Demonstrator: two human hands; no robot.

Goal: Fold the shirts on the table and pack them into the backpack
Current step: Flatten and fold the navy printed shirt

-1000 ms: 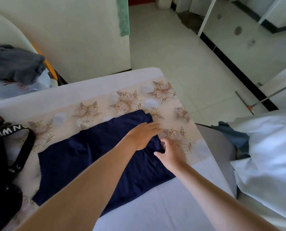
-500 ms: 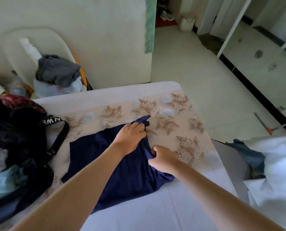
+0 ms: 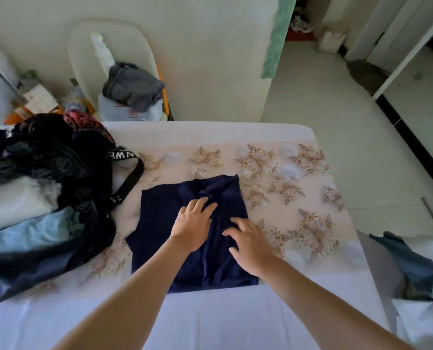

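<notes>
- Shirt point(image 3: 160, 236) is dark navy and lies flat at the centre of the table point(image 3: 324, 269), just in front of me.
- Change: a second ago it was spread wide toward 9 o'clock. Now it is a narrower upright block, with the 3 o'clock side folded over the middle.
- Half a second ago my left hand point(image 3: 194, 224) pinched the far corner at 12 o'clock and had it lifted. Now that corner is down, bunched a bit at the top.
- Left hand grips nothing now. Palm down, fingers straight, it presses the middle of the shirt.
- Right hand point(image 3: 252, 245) has moved from the edge onto the folded flap at 4 o'clock. Fingers are spread and resting on the cloth, holding nothing.
- Backpack point(image 3: 58, 173) sits at 9 o'clock, mouth open, near the shirt but not touching it. Its strap point(image 3: 129, 176) reaches almost to the shirt's far left corner.
- A white piece point(image 3: 15, 200) and a light blue piece point(image 3: 33, 231) show inside it. I judge they are already packed.
- My read: the side fold is done and I am smoothing. Left are a bottom-to-top fold and then the move to 9 o'clock.
- Risk: the lump at 12 o'clock could make the next fold crooked.
</notes>
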